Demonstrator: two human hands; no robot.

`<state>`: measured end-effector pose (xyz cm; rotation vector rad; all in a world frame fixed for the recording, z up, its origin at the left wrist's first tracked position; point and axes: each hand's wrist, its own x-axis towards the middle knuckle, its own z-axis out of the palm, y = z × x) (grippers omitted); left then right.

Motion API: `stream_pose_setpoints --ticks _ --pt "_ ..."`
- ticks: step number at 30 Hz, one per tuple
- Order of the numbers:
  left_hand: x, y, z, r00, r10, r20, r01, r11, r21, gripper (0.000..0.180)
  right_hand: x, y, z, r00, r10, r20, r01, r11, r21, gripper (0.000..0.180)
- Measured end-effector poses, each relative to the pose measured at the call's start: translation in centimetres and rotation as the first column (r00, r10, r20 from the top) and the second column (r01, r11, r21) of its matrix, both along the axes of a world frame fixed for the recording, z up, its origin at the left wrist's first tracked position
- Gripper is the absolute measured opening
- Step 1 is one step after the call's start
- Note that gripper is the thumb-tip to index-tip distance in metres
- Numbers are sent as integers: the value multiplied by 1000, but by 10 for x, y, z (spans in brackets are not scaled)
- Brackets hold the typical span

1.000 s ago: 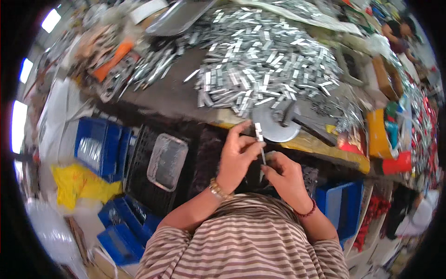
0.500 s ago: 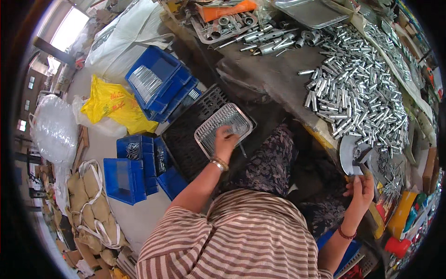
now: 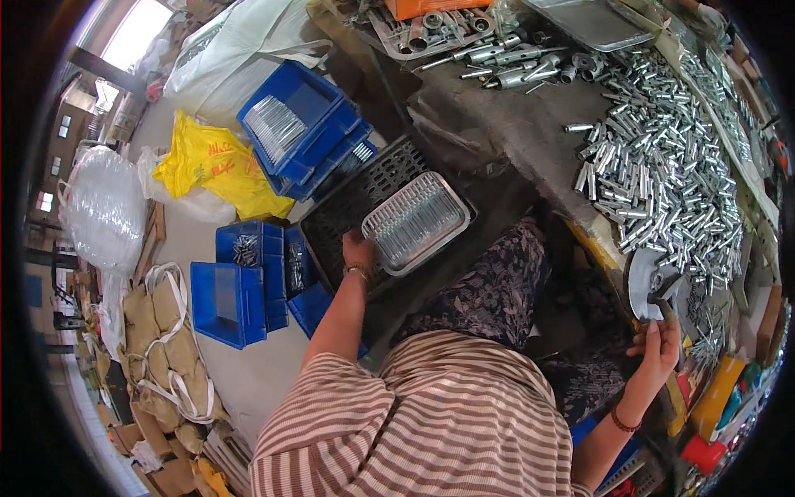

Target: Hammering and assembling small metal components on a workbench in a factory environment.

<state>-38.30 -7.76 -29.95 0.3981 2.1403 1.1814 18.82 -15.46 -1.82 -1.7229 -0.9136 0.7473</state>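
Note:
My left hand [image 3: 358, 250] is curled at the near left rim of a shallow metal tray [image 3: 394, 269]. Its fingertips are hidden, so what they grip does not show. Slender silvery rods [image 3: 418, 222] lie side by side in that tray, which rests on a black perforated plastic crate [image 3: 397, 166]. On the other side, my right hand [image 3: 657, 344] has its thumb and fingers drawn together at the lower end of a curved sheet-metal guard [image 3: 639, 286], by the table edge. Anything small between those fingers is too hard to make out.
A heap of short metal tubes [image 3: 671, 174] covers the table's right part. Larger tubular parts [image 3: 513, 66] and a bare metal tray [image 3: 588, 23] lie farther back. Blue bins [image 3: 228, 305], a yellow bag [image 3: 219, 170] and tan sacks [image 3: 161, 327] stand on the left.
My left hand has moved off the middle of the rods, down and left to the tray's rim. The right hand stays by the curved guard. The whole view has shifted slightly.

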Motion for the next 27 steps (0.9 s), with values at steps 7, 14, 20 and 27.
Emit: stream_pose_setpoints --ticks 7,14,20,27 --pt "-16 15 -17 949 -212 -232 180 972 -153 46 -1 -3 -1 1000 -20 2 19 1000 3 33" --pt "-14 23 -4 860 -347 -375 252 926 -281 50 1 -1 -4 1000 -1 -8 1 1000 19 34" --pt "-28 22 20 792 -271 -546 203 962 -184 41 -3 -1 0 998 -49 -50 50 999 19 33" --pt "114 88 169 875 -267 -403 417 840 348 19 -14 1 11 977 12 -214 -11 1000 9 31"
